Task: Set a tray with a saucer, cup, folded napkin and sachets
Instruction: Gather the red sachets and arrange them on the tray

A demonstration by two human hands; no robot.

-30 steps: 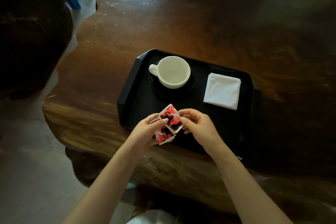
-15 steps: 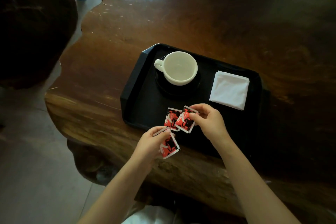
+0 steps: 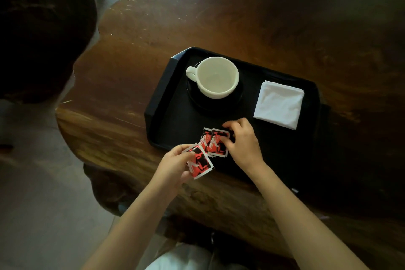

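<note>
Since a second ago the bunched sachets have split: the right hand (image 3: 242,143) now pinches two sachets (image 3: 213,141) flat at the tray (image 3: 162,103) front, while the left hand (image 3: 175,163) grip still pinches a third sachet (image 3: 200,163) at the near rim, so laying-out looks nearly finished.

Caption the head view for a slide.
Both hands lay red sachets on a black tray beside cup and napkin.

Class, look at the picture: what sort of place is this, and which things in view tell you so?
Probably a café or tea room: a black serving tray with a white cup, a folded napkin and sachets on a heavy slab-wood table.
</note>
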